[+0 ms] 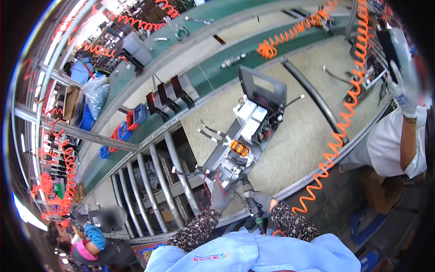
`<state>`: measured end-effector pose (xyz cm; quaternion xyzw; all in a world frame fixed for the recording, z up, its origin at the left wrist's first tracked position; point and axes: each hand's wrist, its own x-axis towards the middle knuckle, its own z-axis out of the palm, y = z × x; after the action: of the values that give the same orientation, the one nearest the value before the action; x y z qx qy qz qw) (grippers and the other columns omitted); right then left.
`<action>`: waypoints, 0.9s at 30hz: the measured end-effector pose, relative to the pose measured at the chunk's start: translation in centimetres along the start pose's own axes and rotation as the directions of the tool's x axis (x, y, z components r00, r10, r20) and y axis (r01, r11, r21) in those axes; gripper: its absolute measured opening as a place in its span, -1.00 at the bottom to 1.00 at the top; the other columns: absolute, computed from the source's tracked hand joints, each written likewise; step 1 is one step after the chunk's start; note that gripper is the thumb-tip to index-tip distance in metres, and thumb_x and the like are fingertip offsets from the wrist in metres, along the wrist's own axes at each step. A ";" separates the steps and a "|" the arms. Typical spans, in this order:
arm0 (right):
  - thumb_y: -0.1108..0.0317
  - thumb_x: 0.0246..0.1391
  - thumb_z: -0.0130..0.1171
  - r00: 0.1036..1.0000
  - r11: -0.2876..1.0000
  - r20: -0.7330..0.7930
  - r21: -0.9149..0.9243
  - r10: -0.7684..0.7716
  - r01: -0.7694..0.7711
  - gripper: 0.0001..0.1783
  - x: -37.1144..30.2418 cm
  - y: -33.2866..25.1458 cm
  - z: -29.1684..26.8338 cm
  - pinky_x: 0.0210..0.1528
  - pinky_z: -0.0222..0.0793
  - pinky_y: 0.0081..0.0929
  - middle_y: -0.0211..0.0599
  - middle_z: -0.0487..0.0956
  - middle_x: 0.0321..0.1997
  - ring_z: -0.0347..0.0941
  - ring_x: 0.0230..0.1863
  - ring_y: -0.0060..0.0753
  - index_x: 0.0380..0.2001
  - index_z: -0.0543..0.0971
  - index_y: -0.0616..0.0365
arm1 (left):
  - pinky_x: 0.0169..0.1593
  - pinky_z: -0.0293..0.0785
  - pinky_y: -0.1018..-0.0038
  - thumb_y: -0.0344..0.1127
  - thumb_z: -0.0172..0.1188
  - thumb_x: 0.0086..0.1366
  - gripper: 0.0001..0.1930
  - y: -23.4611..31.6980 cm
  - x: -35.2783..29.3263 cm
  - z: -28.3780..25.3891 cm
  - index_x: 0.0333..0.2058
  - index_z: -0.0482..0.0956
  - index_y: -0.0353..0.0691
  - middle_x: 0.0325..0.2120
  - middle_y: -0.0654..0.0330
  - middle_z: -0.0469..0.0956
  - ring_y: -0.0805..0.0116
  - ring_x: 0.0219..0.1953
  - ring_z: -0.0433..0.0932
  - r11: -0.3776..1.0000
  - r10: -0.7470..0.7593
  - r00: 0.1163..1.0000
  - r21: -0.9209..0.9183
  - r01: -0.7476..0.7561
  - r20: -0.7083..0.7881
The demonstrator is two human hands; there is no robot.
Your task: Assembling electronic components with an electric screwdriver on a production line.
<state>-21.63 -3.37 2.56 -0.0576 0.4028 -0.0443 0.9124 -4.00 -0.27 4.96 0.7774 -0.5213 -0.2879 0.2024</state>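
A grey metal chassis (pixel 219 156) lies on a pale board in front of me, with a copper-wound ring coil (pixel 239 148), white blocks (pixel 250 119) and loose wires on it. An upright grey panel (pixel 263 86) with a rectangular opening stands at its far end. My left hand (pixel 220 197), in a grey glove, grips the chassis's near edge beside thin red wires; its fingertips are partly hidden. Gloved too, my right hand (pixel 259 200) is wrapped round a dark power screwdriver (pixel 254 210), whose front end points at the near right corner of the chassis.
Metal rollers (pixel 158 188) lie left of the board. An orange coiled hose (pixel 333 149) hangs across the right side. Black brackets (pixel 167 97) and red and blue bins (pixel 131 119) stand beyond. One co-worker's gloved hand (pixel 401 88) is at right; another person (pixel 90 240) sits lower left.
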 end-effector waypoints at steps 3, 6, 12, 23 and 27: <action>0.22 -0.10 0.08 0.995 0.999 -0.102 0.041 -0.013 0.017 -0.74 -1.3 -0.4 -0.6 -0.52 0.42 -0.44 -0.25 0.47 -0.54 0.41 -0.60 -0.35 -0.43 0.38 0.18 | -0.26 0.33 0.29 -0.28 0.26 -0.21 -0.45 -2.1 0.2 0.4 -0.26 0.20 -0.34 -0.36 -0.09 0.33 -0.06 -0.29 0.38 0.994 0.098 0.995 -0.047 -0.100 -0.031; 0.25 -0.08 0.03 0.973 0.977 -0.218 -0.210 -0.072 0.025 -0.76 -6.6 -1.2 0.4 -0.53 0.39 -0.47 -0.23 0.47 -0.57 0.41 -0.59 -0.37 -0.47 0.39 0.23 | -0.24 0.33 0.26 -0.28 0.24 -0.21 -0.46 -2.3 0.4 0.1 -0.25 0.20 -0.33 -0.32 -0.08 0.31 -0.07 -0.27 0.37 1.000 0.020 0.999 -0.019 -0.019 0.029; 0.32 -0.19 0.12 0.982 0.790 -0.161 -0.588 0.097 -0.174 -0.74 -18.1 -6.6 9.0 -0.55 0.40 -0.47 -0.23 0.48 -0.55 0.43 -0.58 -0.40 -0.45 0.40 0.29 | -0.24 0.32 0.21 -0.29 0.18 -0.15 -0.53 -2.7 1.4 0.9 -0.24 0.21 -0.29 -0.29 -0.07 0.29 -0.08 -0.26 0.35 0.996 0.080 0.996 -0.034 -0.079 0.029; 0.30 -0.36 0.19 0.619 -0.319 0.425 -0.905 -0.661 0.281 -0.62 -19.8 -36.2 28.5 -0.53 0.35 -0.56 -0.26 0.47 -0.50 0.40 -0.55 -0.50 -0.41 0.42 0.30 | -0.25 0.33 0.18 -0.26 0.21 -0.19 -0.40 -1.7 1.3 1.3 -0.14 0.16 -0.23 -0.23 -0.05 0.28 -0.08 -0.24 0.36 0.995 0.083 0.995 -0.046 -0.085 -0.051; 0.21 -0.43 0.22 0.115 -0.544 0.547 -0.742 -0.829 -0.393 -0.45 -13.1 -51.7 29.3 -0.30 0.35 -0.37 -0.04 0.48 -0.34 0.45 -0.34 -0.18 -0.27 0.38 0.24 | -0.13 0.30 0.27 -0.29 0.31 -0.32 -0.30 -1.7 0.6 0.4 -0.12 0.19 -0.23 -0.15 0.01 0.29 0.02 -0.13 0.32 0.997 -0.065 0.997 -0.045 0.067 0.040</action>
<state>-10.56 -50.85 39.02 -0.8516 0.4782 -0.2110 -0.0407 -2.96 -0.18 3.47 0.7836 -0.4924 -0.3212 0.2009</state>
